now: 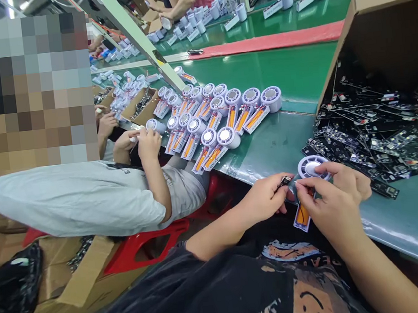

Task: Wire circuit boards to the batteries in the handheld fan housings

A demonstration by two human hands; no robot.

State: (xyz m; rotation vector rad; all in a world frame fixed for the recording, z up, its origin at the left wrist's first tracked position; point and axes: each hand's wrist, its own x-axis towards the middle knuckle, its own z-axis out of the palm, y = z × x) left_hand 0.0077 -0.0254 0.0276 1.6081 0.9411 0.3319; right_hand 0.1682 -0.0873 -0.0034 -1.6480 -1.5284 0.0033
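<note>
At the table edge in front of me, my left hand pinches a small black circuit board between thumb and fingers. Close beside it, my right hand is closed around a white handheld fan, with fingers against its round head. The fan's handle is open toward me and shows an orange battery. Thin wires seem to run between the fan and the board, but the fingertips hide most of them.
To the right, a tipped cardboard box spills many black circuit boards onto the green table. Rows of open fans lie left of my hands. A co-worker in a light shirt sits at left, by a red stool.
</note>
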